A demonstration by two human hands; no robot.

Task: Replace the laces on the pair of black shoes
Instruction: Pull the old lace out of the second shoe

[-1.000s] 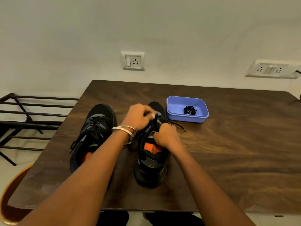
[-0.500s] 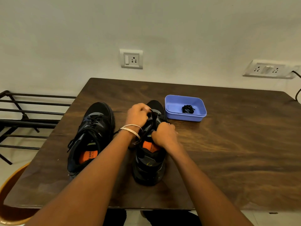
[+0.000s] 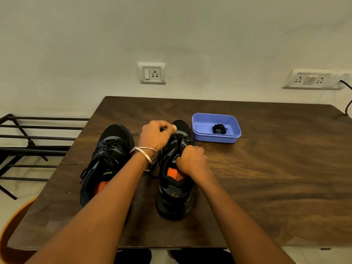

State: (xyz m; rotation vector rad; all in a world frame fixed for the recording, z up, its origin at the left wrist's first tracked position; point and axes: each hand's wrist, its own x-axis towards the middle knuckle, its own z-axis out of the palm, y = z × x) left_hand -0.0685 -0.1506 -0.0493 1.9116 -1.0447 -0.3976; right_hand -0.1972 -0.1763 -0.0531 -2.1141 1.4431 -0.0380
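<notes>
From the head view, both black shoes sit mid-frame on the table [image 3: 266, 178]. My left hand [image 3: 155, 135] pinches the lace [image 3: 179, 144] near the toe of the right shoe [image 3: 176, 187]; my right hand [image 3: 191, 161] grips the tongue. The lace is thin, limp and light, best taken near its tip. The left shoe [image 3: 108, 159] crowds me; the tray [image 3: 216, 139] with a spare lace [image 3: 219, 129] sits upper right, open table beyond.

Two black shoes: left shoe [image 3: 108, 159], right shoe [image 3: 176, 180]. One blue tray [image 3: 216, 137] with one coiled black lace bundle [image 3: 219, 129] inside. Two hands in view: left hand [image 3: 155, 135], right hand [image 3: 191, 161]. One bangle [image 3: 146, 152]. Two wall sockets: single socket [image 3: 151, 73], double socket [image 3: 312, 80]. One counter [image 3: 266, 178]. One metal rack [image 3: 28, 147].
</notes>
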